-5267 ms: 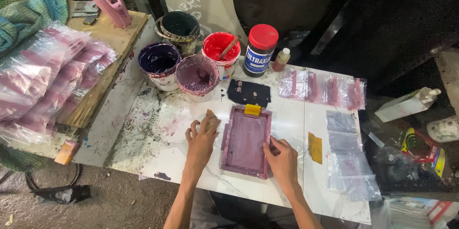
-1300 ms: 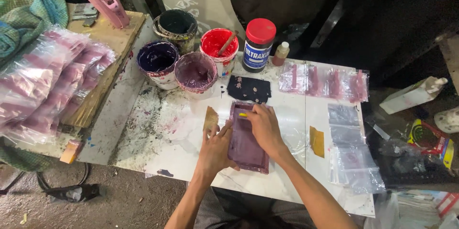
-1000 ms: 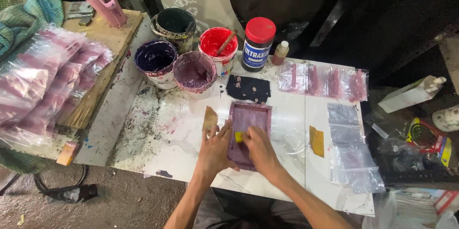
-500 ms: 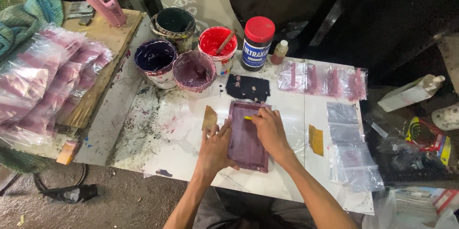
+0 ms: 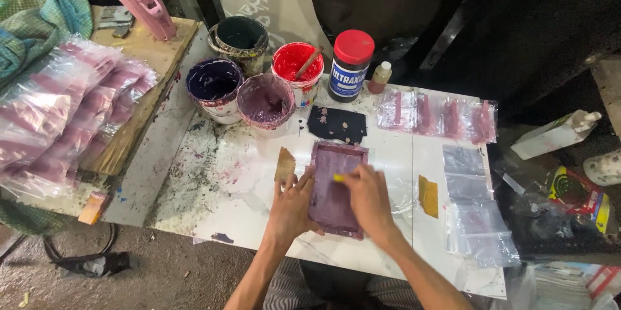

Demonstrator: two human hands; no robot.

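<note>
right hand (image 5: 367, 195): sliding the yellow squeegee (image 5: 338, 178) back down the purple screen frame (image 5: 335, 187), away from the bench's far edge.

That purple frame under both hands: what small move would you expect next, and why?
Probably a pull of the yellow squeegee toward the body. The right hand presses it mid-screen on the purple frame, and the left hand steadies the frame's left edge.

Bright overhead light, dark background, sharp
</note>
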